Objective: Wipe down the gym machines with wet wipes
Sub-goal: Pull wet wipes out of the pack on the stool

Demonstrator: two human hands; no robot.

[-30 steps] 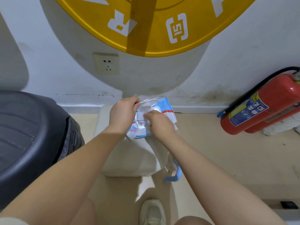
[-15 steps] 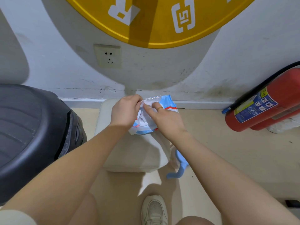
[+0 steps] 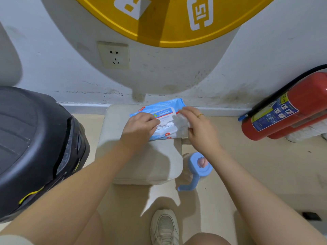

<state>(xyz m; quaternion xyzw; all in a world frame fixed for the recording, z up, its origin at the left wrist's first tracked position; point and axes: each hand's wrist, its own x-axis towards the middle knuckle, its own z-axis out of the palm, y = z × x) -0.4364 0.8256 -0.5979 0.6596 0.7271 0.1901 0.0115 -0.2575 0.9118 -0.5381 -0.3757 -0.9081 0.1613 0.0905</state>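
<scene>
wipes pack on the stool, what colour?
Light blue wet wipes pack with a white flip lid and small red accents; head view.

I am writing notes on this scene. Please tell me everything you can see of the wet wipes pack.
The wet wipes pack is a soft blue and white plastic pouch with red marks and a white flip lid, which lies down. It lies flat on the far end of a beige padded stool, near the wall. The left hand rests on it; the right hand holds a white wipe at its right end.
</scene>
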